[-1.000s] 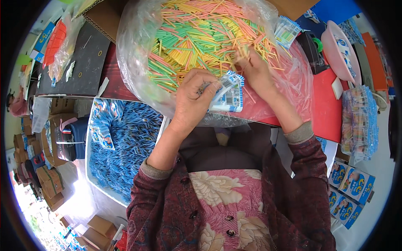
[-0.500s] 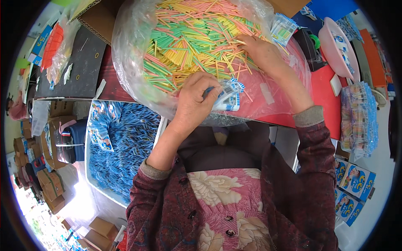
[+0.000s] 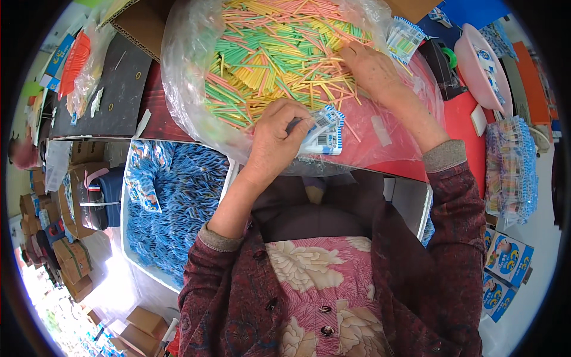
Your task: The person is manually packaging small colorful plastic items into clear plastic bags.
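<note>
Pink, green and yellow thin sticks lie in a large heap on a clear plastic bag spread over the red tabletop. My left hand is closed, with its thumb and fingers pinching small blue-and-white packets at the heap's near edge. They appear to overlap, and how many there are is hard to make out. At the right side of the heap, my right hand has its fingers curled down against the sticks. Its fingertips are hidden, so what they grip cannot be seen.
A filled packet lies beyond my right hand, beside a black tape dispenser and a pink basin. Bundled packets stand at the right. Below the table's left part sits a white bin full of blue packaging.
My right hand has shifted slightly up and its fingers have curled further into the sticks. The packets in my left hand have tilted a little and moved slightly left.
</note>
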`<state>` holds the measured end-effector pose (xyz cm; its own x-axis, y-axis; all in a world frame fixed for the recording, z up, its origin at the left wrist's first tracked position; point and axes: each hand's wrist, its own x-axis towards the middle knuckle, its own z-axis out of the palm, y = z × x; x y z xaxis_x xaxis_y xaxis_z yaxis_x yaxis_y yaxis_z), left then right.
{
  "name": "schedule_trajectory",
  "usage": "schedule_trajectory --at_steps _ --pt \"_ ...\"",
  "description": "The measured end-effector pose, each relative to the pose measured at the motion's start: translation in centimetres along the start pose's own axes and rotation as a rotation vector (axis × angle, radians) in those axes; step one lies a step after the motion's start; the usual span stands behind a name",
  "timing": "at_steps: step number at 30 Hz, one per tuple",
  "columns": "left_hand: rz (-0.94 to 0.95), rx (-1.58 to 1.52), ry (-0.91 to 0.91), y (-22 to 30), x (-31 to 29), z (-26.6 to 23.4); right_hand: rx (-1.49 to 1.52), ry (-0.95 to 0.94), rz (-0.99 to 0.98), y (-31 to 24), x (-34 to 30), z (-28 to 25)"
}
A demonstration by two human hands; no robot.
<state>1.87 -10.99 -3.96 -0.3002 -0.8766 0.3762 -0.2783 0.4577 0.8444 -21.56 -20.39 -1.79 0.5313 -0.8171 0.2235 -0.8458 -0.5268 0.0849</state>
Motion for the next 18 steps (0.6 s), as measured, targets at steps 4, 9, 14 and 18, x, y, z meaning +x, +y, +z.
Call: schedule_trajectory --at_steps 4,9,14,18 --pt "-0.073 -0.114 0.034 0.4 0.3 -0.1 -0.003 -0.012 0.017 0.1 -0.3 1.0" --pt "-0.088 -0.129 0.047 0.4 0.2 0.0 0.015 -0.108 0.093 -0.7 -0.2 0.9" --pt "-0.052 -0.197 0.097 0.2 0.1 -0.3 0.069 -0.062 0.137 -0.4 -0.1 0.3" --pt "-0.103 -0.317 0.095 1.2 0.5 -0.8 0.113 0.192 -0.041 0.6 -0.2 -0.4"
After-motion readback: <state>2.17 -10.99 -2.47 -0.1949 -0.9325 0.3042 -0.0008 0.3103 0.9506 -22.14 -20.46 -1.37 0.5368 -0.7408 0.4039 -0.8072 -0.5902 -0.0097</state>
